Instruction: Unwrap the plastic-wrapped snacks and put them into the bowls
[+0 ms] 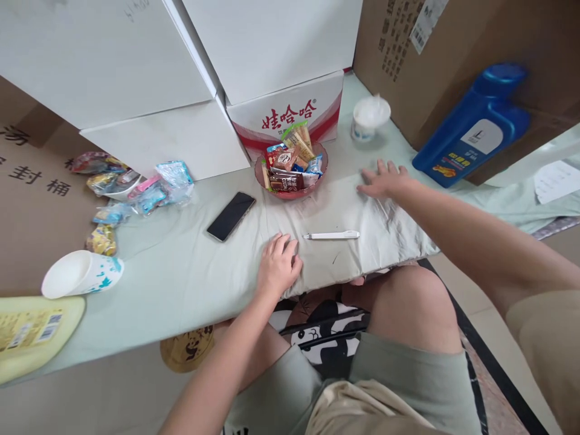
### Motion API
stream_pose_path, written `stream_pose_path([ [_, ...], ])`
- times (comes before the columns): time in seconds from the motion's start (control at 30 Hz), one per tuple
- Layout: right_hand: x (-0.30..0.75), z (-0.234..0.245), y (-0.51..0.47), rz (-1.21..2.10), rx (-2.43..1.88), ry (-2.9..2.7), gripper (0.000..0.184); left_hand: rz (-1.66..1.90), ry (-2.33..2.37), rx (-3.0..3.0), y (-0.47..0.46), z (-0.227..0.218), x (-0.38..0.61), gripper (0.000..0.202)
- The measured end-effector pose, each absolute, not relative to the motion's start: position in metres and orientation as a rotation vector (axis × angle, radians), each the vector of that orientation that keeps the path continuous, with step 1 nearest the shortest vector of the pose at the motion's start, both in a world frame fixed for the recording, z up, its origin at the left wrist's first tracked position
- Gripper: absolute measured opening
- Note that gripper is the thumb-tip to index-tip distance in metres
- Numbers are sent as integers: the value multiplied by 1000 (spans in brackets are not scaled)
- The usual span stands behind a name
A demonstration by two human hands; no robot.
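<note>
My left hand point(279, 263) rests on the cloth near the table's front edge, fingers loosely bent and apart, with nothing visible in it. A white pen point(333, 235) lies just to its right, and a dark smartphone point(231, 215) lies beyond it to the left. My right hand point(382, 180) reaches farther out, palm down with spread fingers on or just over the cloth, holding nothing. Beyond its fingertips stands a paper cup point(370, 119) with something white in its mouth. A reddish bowl point(290, 194) full of wrapped snacks sits between the hands, farther back.
White boxes point(290, 48) line the back. A blue bottle point(475, 130) leans against a cardboard box point(453, 36) at right. At left are wrapped snacks point(174, 178), a paper cup point(84, 273) lying on its side and a yellow container point(36, 332).
</note>
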State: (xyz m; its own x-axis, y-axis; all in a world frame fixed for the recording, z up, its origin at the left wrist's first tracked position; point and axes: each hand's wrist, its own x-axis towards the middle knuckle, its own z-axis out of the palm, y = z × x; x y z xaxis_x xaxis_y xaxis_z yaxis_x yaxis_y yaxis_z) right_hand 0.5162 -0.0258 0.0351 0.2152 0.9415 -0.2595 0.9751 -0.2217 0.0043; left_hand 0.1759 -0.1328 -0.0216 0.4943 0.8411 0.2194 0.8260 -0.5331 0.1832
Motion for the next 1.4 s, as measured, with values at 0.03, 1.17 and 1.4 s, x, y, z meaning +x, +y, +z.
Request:
stream_pose_path([
  [0.03, 518, 32, -19, -342, 2280, 1809, 79, 434, 1493, 2665, -133, -21, 176, 38],
  [1.17, 290, -28, -134, -936, 1771, 3221, 50, 947, 1747, 1946, -130, -37, 159, 24],
  [1.4, 285, -28, -130, -653, 1734, 3113, 50, 944, 1855, 1956, -99, 4, 86, 20],
])
